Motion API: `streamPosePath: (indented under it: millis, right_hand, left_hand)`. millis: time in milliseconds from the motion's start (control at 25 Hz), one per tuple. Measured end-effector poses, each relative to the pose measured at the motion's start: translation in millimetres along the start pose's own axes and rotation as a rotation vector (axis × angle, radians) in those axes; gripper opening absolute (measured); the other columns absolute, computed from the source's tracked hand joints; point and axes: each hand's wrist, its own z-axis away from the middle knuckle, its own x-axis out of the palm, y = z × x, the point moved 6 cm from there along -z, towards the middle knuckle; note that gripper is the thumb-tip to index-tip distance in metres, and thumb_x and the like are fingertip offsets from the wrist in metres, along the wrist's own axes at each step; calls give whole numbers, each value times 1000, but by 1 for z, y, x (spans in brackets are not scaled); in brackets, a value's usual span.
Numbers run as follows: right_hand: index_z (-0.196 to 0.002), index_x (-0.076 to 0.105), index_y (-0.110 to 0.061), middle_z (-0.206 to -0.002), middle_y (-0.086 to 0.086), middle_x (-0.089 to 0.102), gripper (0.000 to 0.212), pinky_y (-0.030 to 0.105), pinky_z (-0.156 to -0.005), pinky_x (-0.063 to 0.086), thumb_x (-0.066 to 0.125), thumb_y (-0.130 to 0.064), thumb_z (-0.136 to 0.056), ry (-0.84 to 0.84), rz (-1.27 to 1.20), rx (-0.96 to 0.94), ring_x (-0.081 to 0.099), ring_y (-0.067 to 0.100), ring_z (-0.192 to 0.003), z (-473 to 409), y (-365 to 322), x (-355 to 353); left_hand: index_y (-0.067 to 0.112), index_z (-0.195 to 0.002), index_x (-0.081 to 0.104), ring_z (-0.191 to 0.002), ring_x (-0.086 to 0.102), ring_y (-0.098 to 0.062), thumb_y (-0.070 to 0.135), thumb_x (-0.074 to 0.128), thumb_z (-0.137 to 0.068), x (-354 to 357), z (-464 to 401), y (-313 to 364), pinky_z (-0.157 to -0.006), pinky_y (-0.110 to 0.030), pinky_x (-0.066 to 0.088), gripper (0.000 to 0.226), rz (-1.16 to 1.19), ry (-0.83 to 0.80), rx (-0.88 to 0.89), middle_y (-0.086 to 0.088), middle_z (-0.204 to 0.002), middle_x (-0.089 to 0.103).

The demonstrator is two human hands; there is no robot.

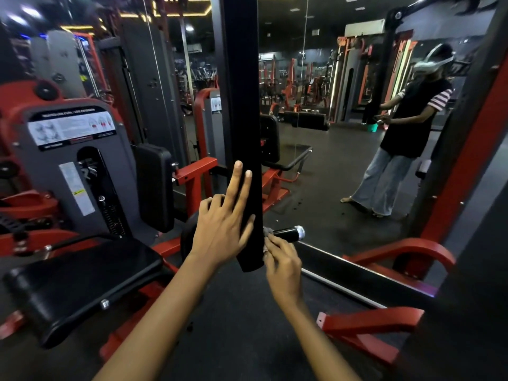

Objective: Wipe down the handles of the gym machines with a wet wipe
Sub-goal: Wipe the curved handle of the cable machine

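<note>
Nearest, our right hand pinches a small grey wet wipe against the black, chrome-capped cylindrical handle; our left hand presses straight fingers on the black padded vertical post; beyond stands a red-and-grey weight machine, then a wall mirror.

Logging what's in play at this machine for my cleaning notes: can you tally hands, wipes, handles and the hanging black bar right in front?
Hands: 2, left hand against the bar, right hand pinching the wipe
Wet wipe: 1
Black handle with chrome end: 1
Hanging black bar: 1
Total: 5
</note>
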Motion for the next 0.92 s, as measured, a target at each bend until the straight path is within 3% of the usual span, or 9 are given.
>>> streamPosePath:
  millis: [80, 240, 320, 440, 560, 720, 840, 920]
  right_hand:
    - [-94, 71, 3, -94, 13, 67, 28, 1, -85, 34, 48, -7, -83, 49, 58, 29, 58, 17, -87, -11, 19, -14]
    - [-96, 70, 4, -85, 11, 56, 26, 6, -70, 34, 58, 15, -75, 117, 93, 193, 56, 21, -71, -25, 47, -33]
    - [-94, 68, 5, -85, 12, 56, 26, 8, -69, 33, 60, 17, -73, 118, 78, 237, 53, 19, -71, -23, 48, -30]
    - [-80, 63, -1, -80, 10, 57, 15, 24, -65, 43, 63, 13, -72, 139, 31, 324, 56, 22, -68, -11, 45, -15]
    - [-70, 56, -8, -74, 0, 54, 20, 37, -60, 49, 61, 10, -74, 51, -72, 304, 54, 18, -63, 8, 29, 10]
    - [-69, 57, -11, -71, -2, 58, 21, 33, -58, 52, 64, 6, -76, 8, -124, 301, 57, 15, -62, 8, 32, 12]
    - [-63, 55, -13, -62, 5, 61, 23, 32, -55, 49, 69, -2, -78, 197, -88, 463, 61, 24, -57, -6, 54, -11]
    - [-64, 57, -8, -63, 11, 63, 19, 24, -58, 41, 68, 2, -76, 292, -72, 562, 61, 28, -58, -13, 68, -26]
  left_hand:
    - [12, -151, 5, -91, 53, -21, 45, 43, -91, 0, 0, -1, -73, -34, 43, 78, 1, 4, 6, -7, -158, -11]
    - [10, -151, 6, -132, 35, -25, 43, 44, -91, 2, 0, 0, -86, -30, 42, 78, 4, 19, 15, -10, -158, -5]
    - [10, -151, 6, -138, 26, -26, 43, 44, -91, 1, -1, -1, -87, -30, 42, 78, 3, 13, 13, -11, -158, -4]
    - [9, -150, 5, -137, 28, -25, 43, 44, -92, 2, -2, 0, -86, -30, 42, 78, -3, -3, 20, -11, -158, -7]
    - [8, -150, 4, -130, 35, -25, 43, 43, -92, 3, -2, -1, -82, -31, 42, 79, 10, -11, 19, -10, -157, -12]
    - [9, -150, 3, -124, 41, -26, 43, 43, -92, 4, -2, -2, -80, -32, 43, 78, 27, -21, 27, -9, -157, -13]
    - [9, -150, 4, -123, 40, -25, 43, 43, -92, 3, -2, -3, -81, -31, 42, 78, 27, -26, 29, -10, -157, -10]
    - [9, -150, 4, -123, 40, -25, 42, 44, -93, 2, -2, -3, -81, -30, 42, 78, 32, -34, 35, -10, -158, -9]
